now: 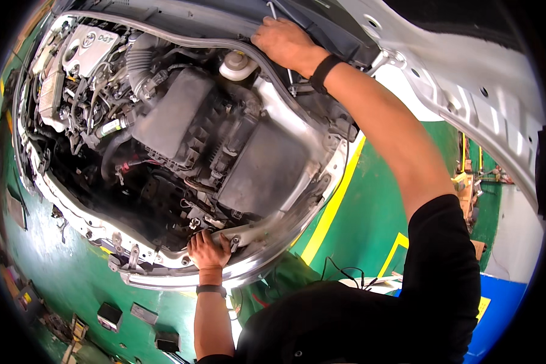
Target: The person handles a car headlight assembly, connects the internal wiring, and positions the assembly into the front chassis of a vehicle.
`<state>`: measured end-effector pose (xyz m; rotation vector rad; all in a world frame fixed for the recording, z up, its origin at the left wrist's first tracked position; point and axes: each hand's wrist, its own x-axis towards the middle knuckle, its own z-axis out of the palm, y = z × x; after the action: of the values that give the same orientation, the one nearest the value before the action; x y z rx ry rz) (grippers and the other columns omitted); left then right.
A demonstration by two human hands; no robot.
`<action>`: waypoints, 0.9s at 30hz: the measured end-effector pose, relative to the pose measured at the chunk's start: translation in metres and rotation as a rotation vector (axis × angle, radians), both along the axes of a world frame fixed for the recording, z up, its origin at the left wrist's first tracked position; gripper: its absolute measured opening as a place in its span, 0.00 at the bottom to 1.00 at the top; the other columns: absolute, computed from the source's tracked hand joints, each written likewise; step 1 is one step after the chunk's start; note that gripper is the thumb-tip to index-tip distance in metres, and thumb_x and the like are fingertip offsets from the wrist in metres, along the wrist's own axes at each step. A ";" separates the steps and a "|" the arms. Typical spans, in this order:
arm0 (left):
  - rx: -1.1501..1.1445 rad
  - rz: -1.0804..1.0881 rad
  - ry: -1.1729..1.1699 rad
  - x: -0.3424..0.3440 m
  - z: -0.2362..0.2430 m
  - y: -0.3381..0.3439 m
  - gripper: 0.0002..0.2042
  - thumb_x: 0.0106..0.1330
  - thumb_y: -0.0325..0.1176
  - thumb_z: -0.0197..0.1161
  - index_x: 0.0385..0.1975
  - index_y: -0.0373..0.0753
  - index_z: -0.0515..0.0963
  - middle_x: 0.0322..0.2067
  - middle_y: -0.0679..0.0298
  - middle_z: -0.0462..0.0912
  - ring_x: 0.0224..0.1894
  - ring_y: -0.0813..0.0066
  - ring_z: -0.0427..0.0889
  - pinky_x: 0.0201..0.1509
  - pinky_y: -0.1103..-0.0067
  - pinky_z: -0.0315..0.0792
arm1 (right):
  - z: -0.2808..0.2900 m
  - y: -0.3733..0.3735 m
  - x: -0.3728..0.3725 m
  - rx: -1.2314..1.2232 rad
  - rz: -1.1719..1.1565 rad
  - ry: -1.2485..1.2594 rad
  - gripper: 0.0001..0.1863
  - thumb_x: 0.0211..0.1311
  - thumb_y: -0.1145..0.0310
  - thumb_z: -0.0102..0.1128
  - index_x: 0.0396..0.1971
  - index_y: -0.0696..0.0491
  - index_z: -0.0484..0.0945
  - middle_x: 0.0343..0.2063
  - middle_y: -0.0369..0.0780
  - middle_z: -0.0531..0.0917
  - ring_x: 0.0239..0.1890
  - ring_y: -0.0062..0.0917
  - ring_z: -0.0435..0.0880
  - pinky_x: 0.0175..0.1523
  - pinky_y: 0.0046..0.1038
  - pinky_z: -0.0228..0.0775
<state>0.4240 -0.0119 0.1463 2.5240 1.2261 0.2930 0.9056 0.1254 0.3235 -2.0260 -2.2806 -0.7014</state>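
Observation:
My right hand [288,45] is closed at the far edge of the engine bay, beside the dark cowl panel [224,27]. A thin metal rod [272,8] with a bent upper end shows above its fingers, and a straight length appears below; the hand hides the middle. Lower down, my left hand [208,250] rests on the white front body panel [170,258], fingers over its inner edge and thumb apart. Between the hands are the black air filter housing [179,109], a large flat black cover [264,167] and a white reservoir with a tan cap [237,65].
The raised hood [449,73] slants across the upper right. A silver engine cover [90,51] and ribbed intake hose [141,60] lie at the left. Dark boxes [109,316] stand on the green floor [73,273]. Yellow lines [333,209] mark the right side.

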 end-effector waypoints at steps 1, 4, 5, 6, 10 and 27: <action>-0.005 0.024 0.007 0.000 -0.001 0.002 0.18 0.54 0.46 0.61 0.32 0.34 0.78 0.29 0.53 0.79 0.35 0.51 0.79 0.45 0.61 0.72 | -0.003 0.013 0.000 -0.136 0.003 -0.127 0.06 0.55 0.71 0.57 0.30 0.49 0.83 0.33 0.36 0.85 0.49 0.34 0.79 0.50 0.34 0.75; 0.033 0.016 0.017 -0.018 -0.008 0.002 0.21 0.53 0.45 0.61 0.34 0.31 0.79 0.32 0.49 0.81 0.37 0.49 0.80 0.45 0.61 0.73 | -0.019 0.037 -0.019 -0.199 0.050 -0.343 0.06 0.54 0.73 0.60 0.29 0.55 0.84 0.29 0.39 0.85 0.41 0.30 0.82 0.46 0.29 0.74; 0.107 -0.009 0.028 -0.017 -0.012 0.001 0.21 0.53 0.45 0.60 0.36 0.30 0.79 0.34 0.47 0.82 0.39 0.48 0.81 0.46 0.61 0.74 | -0.035 0.036 -0.002 -0.252 -0.112 -0.523 0.13 0.54 0.62 0.60 0.25 0.56 0.85 0.25 0.49 0.84 0.31 0.41 0.84 0.36 0.40 0.73; 0.007 -0.011 0.050 -0.009 -0.004 0.004 0.20 0.55 0.43 0.59 0.37 0.30 0.79 0.33 0.49 0.81 0.38 0.49 0.81 0.47 0.61 0.74 | -0.034 0.028 0.009 -0.202 0.027 -0.472 0.06 0.45 0.67 0.58 0.21 0.50 0.83 0.20 0.42 0.82 0.28 0.33 0.82 0.31 0.35 0.70; -0.011 -0.020 -0.038 -0.002 -0.005 0.010 0.13 0.56 0.39 0.56 0.33 0.36 0.78 0.30 0.53 0.79 0.35 0.53 0.78 0.42 0.62 0.72 | -0.025 0.015 0.040 -0.114 0.169 -0.399 0.06 0.52 0.68 0.56 0.20 0.48 0.81 0.23 0.42 0.83 0.32 0.38 0.83 0.39 0.40 0.73; -0.103 0.084 0.038 -0.011 0.000 0.000 0.11 0.59 0.40 0.56 0.31 0.39 0.78 0.31 0.57 0.81 0.38 0.57 0.81 0.47 0.65 0.73 | 0.048 -0.106 -0.140 -0.166 -0.169 1.797 0.13 0.60 0.72 0.63 0.44 0.56 0.77 0.34 0.41 0.83 0.36 0.27 0.82 0.44 0.28 0.74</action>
<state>0.4134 -0.0121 0.1467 2.4049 1.3292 0.1975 0.7656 0.0191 0.3720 -1.5129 -0.9958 1.0093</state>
